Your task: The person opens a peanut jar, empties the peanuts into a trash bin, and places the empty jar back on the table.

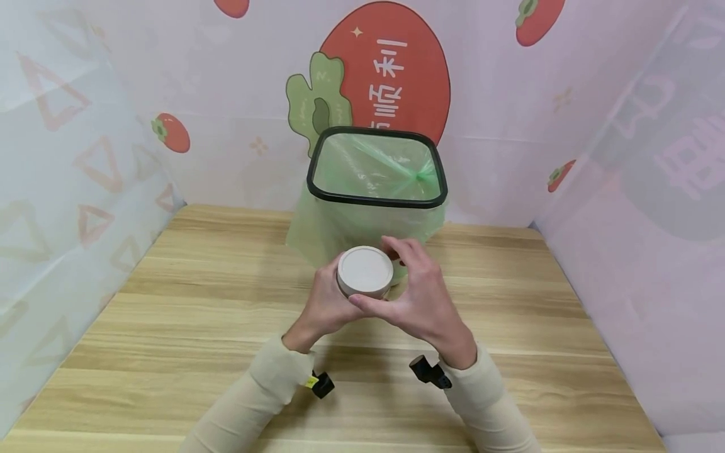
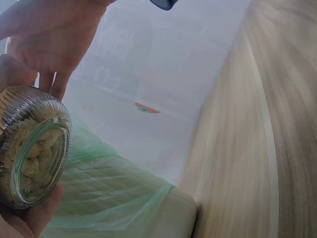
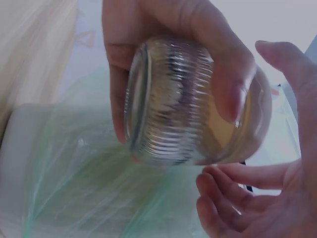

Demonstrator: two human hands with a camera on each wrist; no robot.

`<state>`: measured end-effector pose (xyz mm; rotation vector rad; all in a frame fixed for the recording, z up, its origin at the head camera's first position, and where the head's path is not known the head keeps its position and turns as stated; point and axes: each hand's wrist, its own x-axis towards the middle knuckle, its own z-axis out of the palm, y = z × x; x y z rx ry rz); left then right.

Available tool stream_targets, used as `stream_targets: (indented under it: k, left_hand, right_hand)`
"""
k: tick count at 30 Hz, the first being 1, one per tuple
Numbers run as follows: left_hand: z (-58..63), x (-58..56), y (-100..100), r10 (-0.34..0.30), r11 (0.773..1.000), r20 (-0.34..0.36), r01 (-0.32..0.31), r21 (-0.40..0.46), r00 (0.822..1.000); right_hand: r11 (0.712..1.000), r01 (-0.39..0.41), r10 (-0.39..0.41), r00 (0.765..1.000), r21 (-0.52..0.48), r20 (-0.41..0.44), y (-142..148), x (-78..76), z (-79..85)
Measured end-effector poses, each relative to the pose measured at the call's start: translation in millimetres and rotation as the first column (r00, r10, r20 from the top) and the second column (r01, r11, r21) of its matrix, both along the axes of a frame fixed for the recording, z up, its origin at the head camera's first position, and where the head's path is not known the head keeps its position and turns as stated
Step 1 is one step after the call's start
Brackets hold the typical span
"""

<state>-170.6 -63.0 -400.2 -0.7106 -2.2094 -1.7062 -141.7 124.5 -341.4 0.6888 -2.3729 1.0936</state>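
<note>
In the head view a ribbed glass jar with a round off-white lid (image 1: 365, 270) is held up in front of the bin. My left hand (image 1: 328, 301) grips the jar's body, its fingers and thumb wrapped round the glass. Through the base of the jar (image 2: 37, 158), tan lumpy pieces show in the left wrist view. My right hand (image 1: 423, 294) hovers at the lid's right side, thumb and fingers spread about it. The right wrist view shows those fingers (image 3: 230, 196) standing off from the lid.
Behind the hands stands a pale bin (image 2: 181, 213) with a black rim (image 1: 376, 201) and a translucent green bag (image 1: 317, 226) draped over its outside. It stands on a wood-grain table (image 1: 226, 302). Printed fabric walls (image 1: 238, 170) enclose the table at the back and both sides.
</note>
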Motion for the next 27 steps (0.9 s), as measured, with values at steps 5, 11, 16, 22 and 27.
stream_targets:
  k: [5,11,16,22,27]
  left_hand:
    - [-0.3,1.2,-1,0.016,1.000,0.000,-0.016,-0.023,1.000]
    - [0.4,2.0,-1,0.028,0.998,-0.007,-0.028,-0.050,1.000]
    - [0.8,2.2,0,0.018,0.999,0.012,-0.018,-0.050,1.000]
    - [-1.3,3.1,-2,0.021,0.999,0.016,-0.021,-0.033,1.000]
    - [-2.1,3.9,-3,0.017,0.999,-0.009,-0.017,-0.032,1.000]
  right_hand:
    - [0.999,0.050,-0.051,0.999,-0.009,-0.008,-7,1.1,-4.0]
    - [0.998,0.061,-0.062,0.998,-0.023,-0.022,-12,-0.5,-6.7]
    - [0.998,0.048,-0.048,0.999,-0.039,-0.023,-12,-2.5,-7.9]
    - [0.999,0.010,-0.010,1.000,-0.030,-0.007,-11,-3.9,-8.9]
    - [0.999,-0.027,0.027,1.000,-0.022,0.009,-11,-4.5,-7.2]
